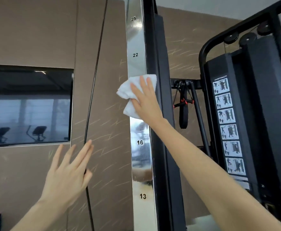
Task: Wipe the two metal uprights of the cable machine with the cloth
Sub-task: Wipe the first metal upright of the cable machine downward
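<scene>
A shiny metal upright of the cable machine runs top to bottom through the middle of the view, marked with the numbers 25, 22, 16 and 13. My right hand presses a crumpled white cloth flat against the upright between the marks 22 and 16, fingers straight and pointing up. My left hand hovers to the left with fingers spread and holds nothing, in front of the brown wall. No second metal upright can be made out.
A black frame column stands right behind the upright. A black weight-stack housing with an exercise chart is at right, and a strap handle hangs between. A dark wall screen and a thin black cable are at left.
</scene>
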`<state>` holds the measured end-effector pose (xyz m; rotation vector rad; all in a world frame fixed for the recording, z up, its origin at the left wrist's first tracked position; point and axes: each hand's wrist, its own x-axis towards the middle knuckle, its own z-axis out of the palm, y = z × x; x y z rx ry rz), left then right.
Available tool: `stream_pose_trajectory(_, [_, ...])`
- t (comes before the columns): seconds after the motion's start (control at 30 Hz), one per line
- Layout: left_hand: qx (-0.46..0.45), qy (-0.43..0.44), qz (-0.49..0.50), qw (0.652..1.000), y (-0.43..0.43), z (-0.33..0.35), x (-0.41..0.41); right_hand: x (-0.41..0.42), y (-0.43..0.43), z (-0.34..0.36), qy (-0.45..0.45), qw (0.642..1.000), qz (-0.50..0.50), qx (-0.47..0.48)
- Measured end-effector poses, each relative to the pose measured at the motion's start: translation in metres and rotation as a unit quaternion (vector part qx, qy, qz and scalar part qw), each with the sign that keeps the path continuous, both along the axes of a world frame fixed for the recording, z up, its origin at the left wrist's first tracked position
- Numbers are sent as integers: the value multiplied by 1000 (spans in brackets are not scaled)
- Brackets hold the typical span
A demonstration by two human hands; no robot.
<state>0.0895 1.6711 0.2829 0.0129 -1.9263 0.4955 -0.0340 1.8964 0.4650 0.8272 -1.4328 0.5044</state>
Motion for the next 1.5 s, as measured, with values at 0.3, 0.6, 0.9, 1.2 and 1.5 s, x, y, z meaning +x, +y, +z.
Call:
stream_pose_trajectory(0.3, [-24,-5,12,1000,14,2,-2,0,16,-84,-38,995,64,67])
stream_pose_trajectory(0.6, [-22,15,11,1000,15,-1,0,1,1,12,-29,999,42,-3])
stream_pose_trajectory(0.9, [-24,27,3,999,22,-9,-6,-7,20,-184,-61,989,123,61])
stream_pose_trajectory(1.2, [-3,27,-13,1000,21,-29,-18,-3,2,-75,-27,999,-21,-34])
stream_pose_trajectory(1.5, [5,2,-28,1000,20,-59,-28,3,24,-187,-105,990,62,73])
